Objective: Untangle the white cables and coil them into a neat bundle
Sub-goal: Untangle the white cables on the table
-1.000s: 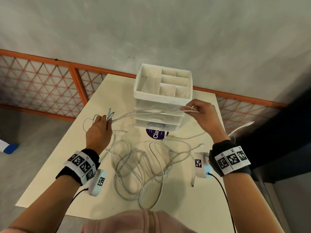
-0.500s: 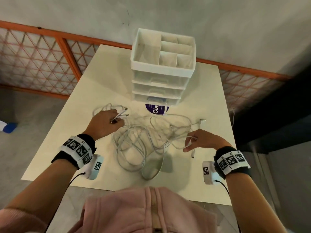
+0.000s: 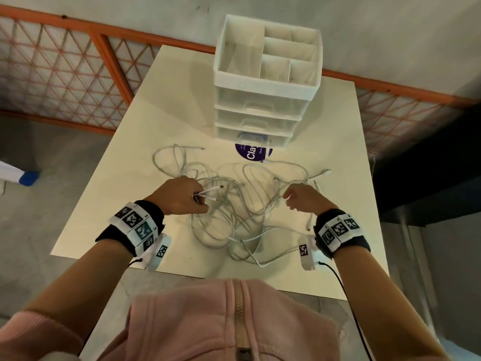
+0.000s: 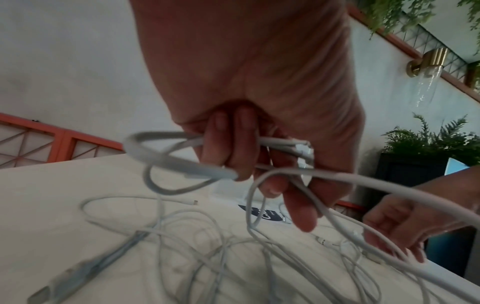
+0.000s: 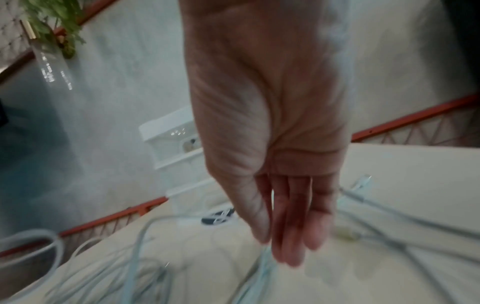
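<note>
Several white cables (image 3: 234,220) lie in a loose tangle on the cream table (image 3: 161,126). My left hand (image 3: 200,201) is at the tangle's left side and grips a bunch of cable ends (image 3: 214,189), whose plugs stick out to the right. In the left wrist view its fingers (image 4: 233,144) curl round several strands and a small loop (image 4: 168,162). My right hand (image 3: 287,200) hovers at the tangle's right side. In the blurred right wrist view its fingers (image 5: 293,226) hang straight and close together, tips just above a strand (image 5: 262,265).
A white drawer organizer (image 3: 265,82) with open top compartments stands at the back of the table. A purple round label (image 3: 251,153) lies in front of it. Loose plugs (image 3: 325,173) lie to the right. An orange lattice railing (image 3: 78,74) runs behind.
Both hands came down from in front of the organizer to the table. The right hand let go of the stretched cable and moved to the tangle. The left hand still holds the ends.
</note>
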